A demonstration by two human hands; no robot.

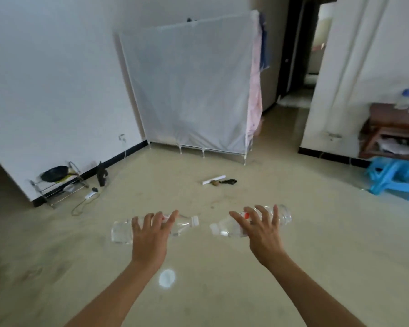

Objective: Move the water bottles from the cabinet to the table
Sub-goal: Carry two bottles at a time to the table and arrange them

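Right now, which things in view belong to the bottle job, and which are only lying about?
Job: left bottle in left hand; right bottle in right hand; wooden table.
Lying about: blue stool, metal rack, white stick.

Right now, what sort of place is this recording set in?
Most likely a room in a lived-in home: it holds a fabric-covered wardrobe, a low metal rack and a blue plastic stool.

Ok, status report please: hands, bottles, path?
Left hand grips first water bottle, right hand grips second water bottle. Both horizontal, caps inward. Small clutter on floor ahead.
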